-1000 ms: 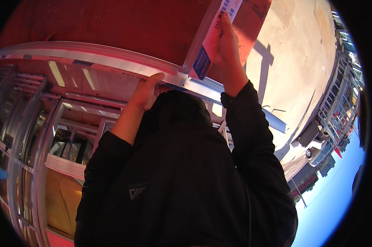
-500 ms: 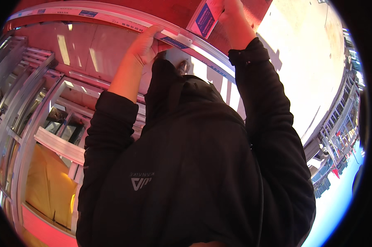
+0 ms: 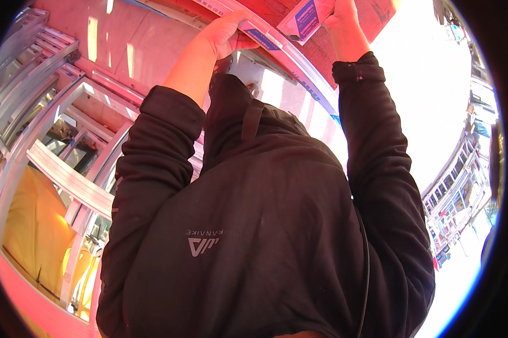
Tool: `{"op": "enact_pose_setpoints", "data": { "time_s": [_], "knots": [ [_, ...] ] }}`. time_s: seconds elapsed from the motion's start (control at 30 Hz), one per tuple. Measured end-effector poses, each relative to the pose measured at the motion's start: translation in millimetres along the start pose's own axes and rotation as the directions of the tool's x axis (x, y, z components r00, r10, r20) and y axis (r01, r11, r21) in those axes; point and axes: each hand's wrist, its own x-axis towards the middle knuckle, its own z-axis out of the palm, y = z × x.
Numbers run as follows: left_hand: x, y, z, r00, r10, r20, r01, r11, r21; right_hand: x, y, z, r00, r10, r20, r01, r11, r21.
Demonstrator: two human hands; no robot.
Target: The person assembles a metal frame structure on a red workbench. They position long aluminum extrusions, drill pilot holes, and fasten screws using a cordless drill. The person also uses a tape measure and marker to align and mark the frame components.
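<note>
I've got my left hand [image 3: 225, 32] clamped on the long metal rail [image 3: 263, 39] at top centre, right hand [image 3: 344, 20] at the labelled strip [image 3: 307, 19] just beside it (grip: can't tell), pieces close together, no finished join showing, remainder unclear.

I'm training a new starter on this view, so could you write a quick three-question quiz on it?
1. Which hand grips the long metal profile?
2. True or false: the yellow sheeting is on the picture's right.
3. The right hand holds the second profile. Its label is: A) green B) blue C) yellow.

Key: 1. The left hand. 2. False: lower left. 3. B.
</note>
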Motion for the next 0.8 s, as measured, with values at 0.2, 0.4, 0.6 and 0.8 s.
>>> {"op": "enact_pose_setpoints", "data": {
  "time_s": [0.2, 0.4, 0.6, 0.8],
  "knots": [
    [1, 0, 3, 0.999, -0.018, -0.042, 0.018, 1.000, -0.021, -7, -3, 7, 0.999, 0.021, -0.036, -0.023, 0.999, -0.032],
    [4, -1, -1, 0.999, -0.025, -0.027, 0.024, 0.999, -0.030, -6, 5, 8, 0.996, 0.026, -0.089, -0.025, 1.000, 0.015],
    [0, 2, 1, 0.997, -0.053, -0.051, 0.053, 0.999, -0.009, -4, 11, 6, 0.976, -0.002, -0.216, -0.024, 0.993, -0.118],
    [1, 9, 7, 0.991, -0.102, -0.090, 0.105, 0.994, 0.036, 4, 4, 25, 0.935, -0.047, -0.352, -0.026, 0.980, -0.199]
  ]
}}
